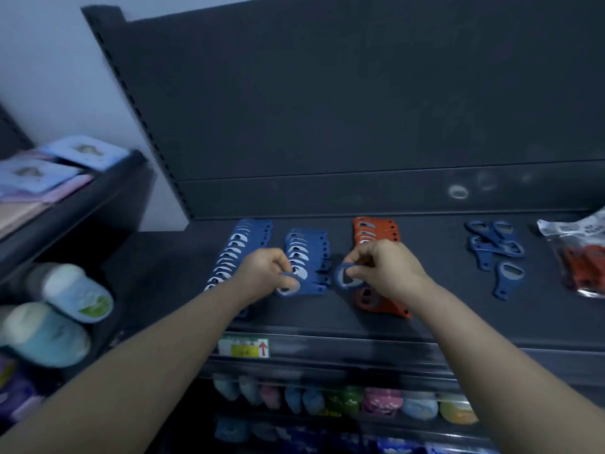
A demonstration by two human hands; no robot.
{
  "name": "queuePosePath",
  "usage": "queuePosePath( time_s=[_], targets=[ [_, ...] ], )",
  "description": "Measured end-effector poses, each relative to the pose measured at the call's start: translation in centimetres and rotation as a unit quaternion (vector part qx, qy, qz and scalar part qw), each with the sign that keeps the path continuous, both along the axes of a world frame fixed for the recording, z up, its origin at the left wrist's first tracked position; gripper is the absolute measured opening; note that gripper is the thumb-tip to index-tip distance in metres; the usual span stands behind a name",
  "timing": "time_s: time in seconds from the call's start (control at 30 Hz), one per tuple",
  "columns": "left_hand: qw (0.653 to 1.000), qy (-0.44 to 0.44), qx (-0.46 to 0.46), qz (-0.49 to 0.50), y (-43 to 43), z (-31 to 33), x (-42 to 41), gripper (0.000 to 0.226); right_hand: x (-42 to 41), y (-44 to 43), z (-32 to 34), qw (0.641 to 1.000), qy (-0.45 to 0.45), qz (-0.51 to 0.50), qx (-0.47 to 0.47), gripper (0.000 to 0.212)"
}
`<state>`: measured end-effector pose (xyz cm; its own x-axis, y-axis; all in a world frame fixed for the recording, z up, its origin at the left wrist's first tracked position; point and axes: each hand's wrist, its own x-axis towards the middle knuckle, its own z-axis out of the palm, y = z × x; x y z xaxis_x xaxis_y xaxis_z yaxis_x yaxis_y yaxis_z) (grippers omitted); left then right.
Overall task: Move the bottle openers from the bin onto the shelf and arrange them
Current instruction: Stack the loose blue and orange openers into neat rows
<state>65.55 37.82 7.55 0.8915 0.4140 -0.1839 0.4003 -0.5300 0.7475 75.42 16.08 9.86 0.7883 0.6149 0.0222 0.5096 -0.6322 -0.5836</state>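
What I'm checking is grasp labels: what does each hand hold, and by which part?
The left hand pinches a blue bottle opener by its ringed head; the right hand pinches a second blue opener, also at the ringed head.

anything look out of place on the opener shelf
Yes: the loose blue openers right of the orange row lie heaped at mixed angles, unlike the neat blue rows, and a crumpled plastic bag sits beside them.

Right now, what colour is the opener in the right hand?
Blue. The head view shows it best: the right hand pinches the opener.
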Motion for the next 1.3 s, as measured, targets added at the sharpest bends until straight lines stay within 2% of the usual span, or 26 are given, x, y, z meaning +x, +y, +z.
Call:
queuePosePath(
  time_s=[0.2, 0.4, 0.47, 0.6, 0.8, 0.9, 1.2, 1.3],
  targets=[
    [0.995, -0.033, 0.089, -0.031, 0.7, -2.2, 0.3, 0.022, -2.7, 2.8, -1.2, 0.999, 0.005, 0.001, -0.054, 0.014],
    [0.987, -0.047, 0.146, -0.049, 0.9, -2.6, 1.8, 0.036, -4.0, 5.2, -2.4, 0.998, 0.025, 0.001, -0.05, 0.018],
    [0.985, -0.069, 0.157, -0.029, 1.2, -2.8, 1.9, 0.036, -4.0, 6.0, -2.9, 0.998, 0.008, -0.01, -0.054, 0.018],
    [0.975, -0.112, 0.189, 0.032, 2.5, -2.4, 1.4, 0.011, -3.5, 8.0, -3.6, 0.997, -0.039, -0.027, -0.068, 0.023],
    [0.975, -0.105, 0.193, 0.029, 3.1, -2.0, 0.9, 0.017, -3.1, 9.1, -4.7, 0.994, -0.084, -0.031, -0.054, 0.023],
    [0.976, -0.114, 0.186, 0.009, 1.8, -1.5, 1.7, 0.017, -2.6, 7.5, -4.5, 0.992, -0.108, -0.06, -0.033, 0.017],
    [0.971, -0.106, 0.181, -0.113, -8.2, -0.2, 9.4, 0.013, 1.4, -5.3, -3.3, 0.963, -0.134, -0.205, -0.117, 0.018],
    [0.965, -0.101, 0.188, -0.153, -12.9, -0.2, 12.4, 0.014, 2.8, -10.6, -3.6, 0.95, -0.124, -0.251, -0.136, 0.025]
  ],
)
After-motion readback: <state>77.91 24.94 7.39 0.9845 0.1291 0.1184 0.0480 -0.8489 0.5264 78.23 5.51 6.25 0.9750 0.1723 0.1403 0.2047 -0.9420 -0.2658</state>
